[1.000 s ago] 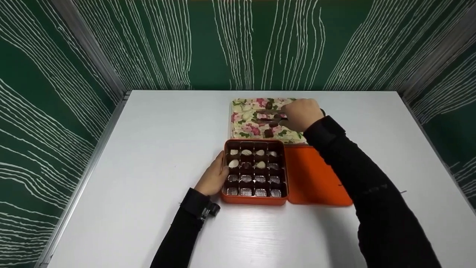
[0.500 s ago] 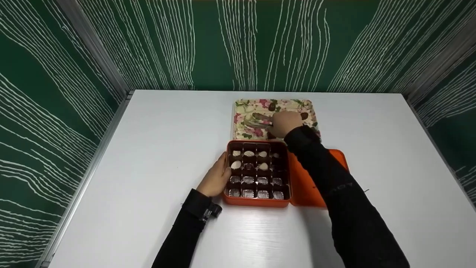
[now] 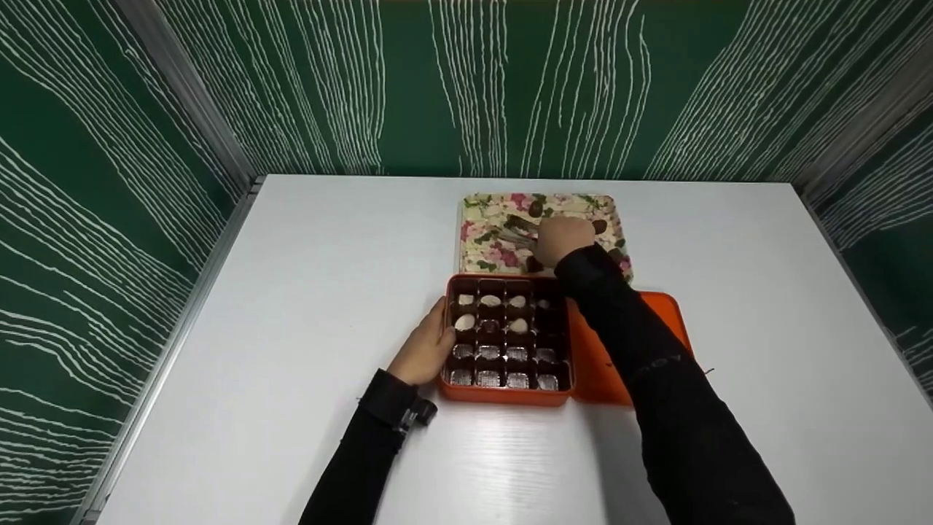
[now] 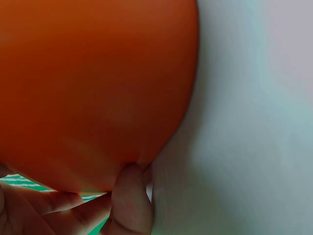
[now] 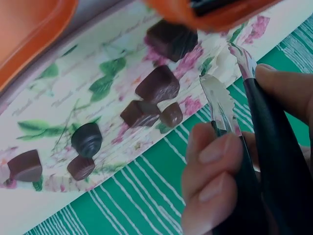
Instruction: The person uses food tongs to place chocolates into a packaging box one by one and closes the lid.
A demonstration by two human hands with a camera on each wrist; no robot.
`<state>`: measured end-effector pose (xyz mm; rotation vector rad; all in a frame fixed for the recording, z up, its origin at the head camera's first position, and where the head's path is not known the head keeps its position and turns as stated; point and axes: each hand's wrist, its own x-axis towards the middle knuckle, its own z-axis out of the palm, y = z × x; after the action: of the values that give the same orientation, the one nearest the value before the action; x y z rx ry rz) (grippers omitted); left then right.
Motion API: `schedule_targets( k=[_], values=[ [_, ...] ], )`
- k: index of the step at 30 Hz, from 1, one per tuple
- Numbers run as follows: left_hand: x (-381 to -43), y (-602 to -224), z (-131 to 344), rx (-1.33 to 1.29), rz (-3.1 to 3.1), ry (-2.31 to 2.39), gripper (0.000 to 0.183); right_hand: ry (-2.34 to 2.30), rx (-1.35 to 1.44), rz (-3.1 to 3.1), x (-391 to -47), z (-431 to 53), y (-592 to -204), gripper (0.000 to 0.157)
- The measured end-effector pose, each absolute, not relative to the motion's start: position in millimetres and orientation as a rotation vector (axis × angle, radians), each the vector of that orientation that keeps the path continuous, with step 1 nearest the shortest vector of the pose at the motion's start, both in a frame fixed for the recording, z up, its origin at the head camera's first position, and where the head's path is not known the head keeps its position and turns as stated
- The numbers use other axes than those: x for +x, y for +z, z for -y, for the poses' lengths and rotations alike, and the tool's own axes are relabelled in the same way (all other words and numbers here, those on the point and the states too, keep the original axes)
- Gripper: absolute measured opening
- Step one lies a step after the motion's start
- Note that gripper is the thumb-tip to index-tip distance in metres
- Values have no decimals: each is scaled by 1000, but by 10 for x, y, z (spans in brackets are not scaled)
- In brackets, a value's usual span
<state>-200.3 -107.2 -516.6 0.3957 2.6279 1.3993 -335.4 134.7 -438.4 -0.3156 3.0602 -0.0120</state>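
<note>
My left hand (image 3: 423, 350) holds the left side of an orange chocolate box (image 3: 506, 396), thumb at its rim and fingers along its wall. White chocolates (image 3: 465, 321) and a dark one (image 3: 490, 327) sit in the box's back cells. My right hand (image 3: 567, 237) grips black-handled tongs (image 5: 276, 147) over a floral tray (image 3: 479, 255) behind the box. The metal tips lie low over the tray; something pale shows between them, but I cannot tell whether they hold it. Several dark chocolates (image 5: 158, 84) lie on the tray, partly hidden by my hand in the head view.
An orange lid (image 3: 667, 317) lies against the box's right side, partly under my right sleeve (image 3: 656, 364). The front cells of the box show only shiny insert. Green walls (image 3: 415, 87) with white lines stand around the white table (image 3: 350, 248).
My right hand with the tongs has moved left and nearer the box, then the tips shifted slightly right. White pieces visible at the tray's left are no longer distinct. My left hand keeps its hold.
</note>
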Motion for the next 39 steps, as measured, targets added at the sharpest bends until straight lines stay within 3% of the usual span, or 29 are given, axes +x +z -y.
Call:
schedule_targets(
  k=[16, 22, 30, 39],
  values=[
    [-2005, -5160, 1052, 404, -2622, 1402, 63, 1, -322, -3125, -3411, -1317, -4503, 53],
    [-2012, -5171, 1052, 406, -2626, 1395, 63, -55, -325, -3092, -3394, -1393, -4486, 46],
    [-2004, -5163, 1073, 410, -2618, 1425, 63, -131, -447, -3068, -3245, -1586, -4366, 26],
    [-2000, -5155, 1073, 443, -2611, 1461, 62, -276, -719, -3145, -2925, -2030, -4265, 32]
  ],
)
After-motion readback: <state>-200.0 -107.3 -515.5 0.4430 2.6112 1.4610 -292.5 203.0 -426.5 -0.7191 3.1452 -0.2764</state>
